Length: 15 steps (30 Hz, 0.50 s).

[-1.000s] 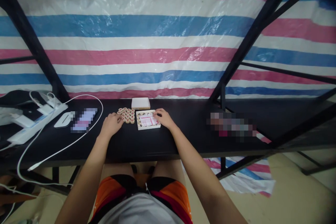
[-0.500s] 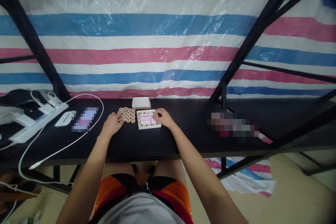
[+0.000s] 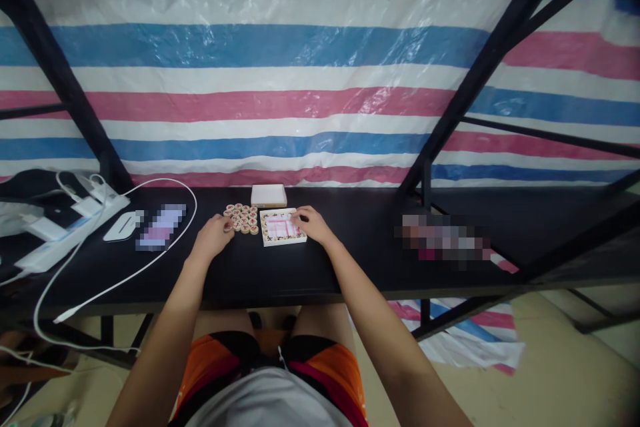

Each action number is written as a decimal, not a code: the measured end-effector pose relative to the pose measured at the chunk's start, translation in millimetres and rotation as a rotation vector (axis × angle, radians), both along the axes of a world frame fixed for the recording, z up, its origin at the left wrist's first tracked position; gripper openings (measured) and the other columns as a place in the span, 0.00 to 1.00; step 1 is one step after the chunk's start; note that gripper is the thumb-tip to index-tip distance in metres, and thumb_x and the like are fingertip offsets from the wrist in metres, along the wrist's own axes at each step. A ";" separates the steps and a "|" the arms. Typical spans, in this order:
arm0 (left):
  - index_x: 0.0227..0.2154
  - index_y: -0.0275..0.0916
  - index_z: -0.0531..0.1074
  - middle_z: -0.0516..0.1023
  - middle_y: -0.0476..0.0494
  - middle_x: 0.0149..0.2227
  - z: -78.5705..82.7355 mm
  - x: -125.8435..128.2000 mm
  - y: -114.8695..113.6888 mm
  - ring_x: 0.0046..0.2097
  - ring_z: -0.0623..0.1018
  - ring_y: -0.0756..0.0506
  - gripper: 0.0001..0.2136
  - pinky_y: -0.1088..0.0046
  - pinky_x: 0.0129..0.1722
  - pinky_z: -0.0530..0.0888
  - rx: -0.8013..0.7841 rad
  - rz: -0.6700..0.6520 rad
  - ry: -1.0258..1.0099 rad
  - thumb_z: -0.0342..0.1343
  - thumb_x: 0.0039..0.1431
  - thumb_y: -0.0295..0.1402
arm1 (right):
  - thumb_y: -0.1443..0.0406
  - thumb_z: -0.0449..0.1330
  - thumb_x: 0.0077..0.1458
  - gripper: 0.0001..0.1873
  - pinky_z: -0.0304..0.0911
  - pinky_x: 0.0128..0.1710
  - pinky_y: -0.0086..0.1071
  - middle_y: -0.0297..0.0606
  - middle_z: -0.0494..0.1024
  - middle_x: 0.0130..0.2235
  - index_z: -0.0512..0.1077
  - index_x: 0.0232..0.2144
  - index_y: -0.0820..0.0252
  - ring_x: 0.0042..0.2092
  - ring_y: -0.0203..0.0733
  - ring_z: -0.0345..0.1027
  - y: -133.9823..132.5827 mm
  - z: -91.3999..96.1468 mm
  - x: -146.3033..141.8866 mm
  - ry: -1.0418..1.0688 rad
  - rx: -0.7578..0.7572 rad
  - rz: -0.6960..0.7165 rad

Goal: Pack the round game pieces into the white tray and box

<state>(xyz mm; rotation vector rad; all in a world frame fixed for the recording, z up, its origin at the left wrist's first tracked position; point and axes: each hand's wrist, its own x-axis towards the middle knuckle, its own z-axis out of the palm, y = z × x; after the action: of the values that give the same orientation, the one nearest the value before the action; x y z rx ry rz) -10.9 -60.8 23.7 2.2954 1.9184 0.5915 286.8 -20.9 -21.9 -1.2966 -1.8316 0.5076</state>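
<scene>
My left hand [image 3: 215, 236] is at the left edge of a cluster of round Chinese chess pieces [image 3: 245, 219] with red markings. Its fingers are closed on one chess piece [image 3: 229, 225] there. Right of the cluster lies a shallow white box [image 3: 283, 241] with chess pieces along its inner edges and pink-and-white material in the middle. Over the box's right rim, my right hand [image 3: 312, 221] has its fingertips bent together inside it. What those fingers grip, if anything, is hidden.
Behind the box lies a white box lid [image 3: 269, 195]. To the left are a blurred phone [image 3: 161, 227], a white flat object [image 3: 123, 227], a white cable [image 3: 125, 280] and a power strip [image 3: 65, 233]. A pixelated object [image 3: 443, 239] lies right on the black table [image 3: 360, 260]. Black metal posts [image 3: 450, 100] flank it.
Both hands stay almost in place. The left fingers shift very slightly at the chess piece on the cluster's edge. The view moves a little.
</scene>
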 end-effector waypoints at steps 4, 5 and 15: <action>0.32 0.41 0.72 0.71 0.43 0.39 -0.1 0.5 -0.2 0.40 0.73 0.43 0.06 0.72 0.36 0.68 0.013 -0.002 0.006 0.51 0.53 0.32 | 0.63 0.60 0.50 0.07 0.57 0.53 0.36 0.38 0.71 0.42 0.77 0.31 0.55 0.47 0.40 0.67 0.5 -0.8 0.1 0.003 0.006 0.002; 0.32 0.41 0.72 0.71 0.43 0.39 -0.6 0.5 0.1 0.39 0.73 0.44 0.06 0.72 0.36 0.68 0.018 -0.003 0.008 0.51 0.53 0.32 | 0.64 0.60 0.50 0.07 0.57 0.53 0.36 0.38 0.71 0.42 0.77 0.31 0.55 0.47 0.40 0.66 0.4 -0.9 0.1 0.005 0.008 -0.001; 0.29 0.40 0.72 0.72 0.44 0.35 1.7 -3.7 1.9 0.39 0.72 0.44 0.05 0.70 0.40 0.68 0.093 -0.089 -0.010 0.51 0.50 0.29 | 0.64 0.59 0.50 0.07 0.56 0.53 0.37 0.38 0.71 0.42 0.77 0.31 0.55 0.47 0.40 0.66 -0.4 0.3 0.4 0.004 -0.007 0.004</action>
<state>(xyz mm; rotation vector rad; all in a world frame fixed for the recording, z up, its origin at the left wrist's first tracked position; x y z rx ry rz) -14.7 -58.9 25.5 2.4138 1.8093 0.6944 287.2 -21.3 -21.7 -1.2957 -1.8315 0.5183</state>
